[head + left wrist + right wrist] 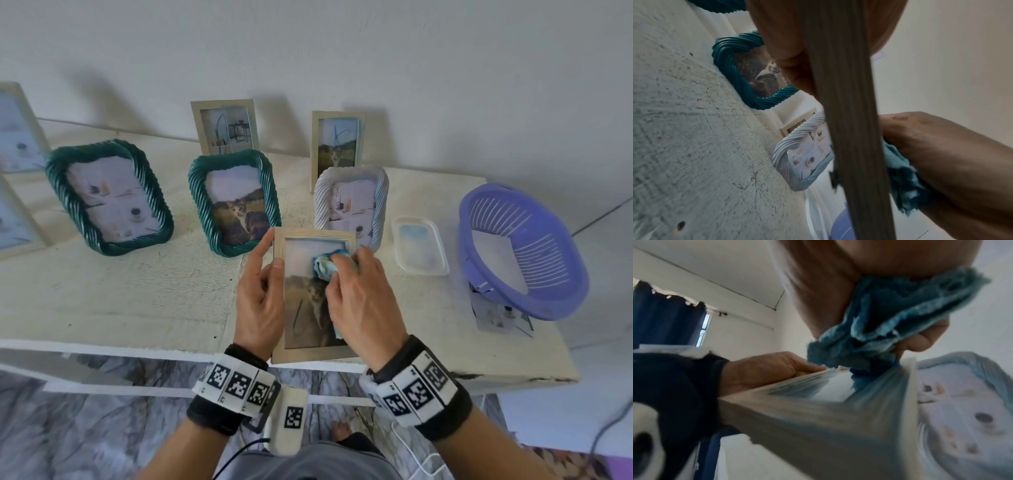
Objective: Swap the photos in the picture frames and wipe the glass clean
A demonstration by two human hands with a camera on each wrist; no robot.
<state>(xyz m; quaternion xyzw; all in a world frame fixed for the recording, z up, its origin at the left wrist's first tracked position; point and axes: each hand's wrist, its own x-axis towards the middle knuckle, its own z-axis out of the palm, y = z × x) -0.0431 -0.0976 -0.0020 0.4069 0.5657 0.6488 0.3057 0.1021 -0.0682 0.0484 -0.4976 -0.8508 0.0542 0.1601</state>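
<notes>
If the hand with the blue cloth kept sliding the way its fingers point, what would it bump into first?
Probably the wooden frame's top edge, just past the cloth in the right hand. Beyond that stands the white ribbed frame, though depth is hard to judge.

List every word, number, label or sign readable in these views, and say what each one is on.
No readable words or numbers appear in any view.
Black-and-white square code markers, patterns not text, on the wristbands of the left hand and right hand.
Blue pen scribbles, not legible letters, on the glass of the two pale wooden frames at the back.
Nothing printed on the held wooden cat-photo frame, blue cloth or purple plastic basket.
</notes>
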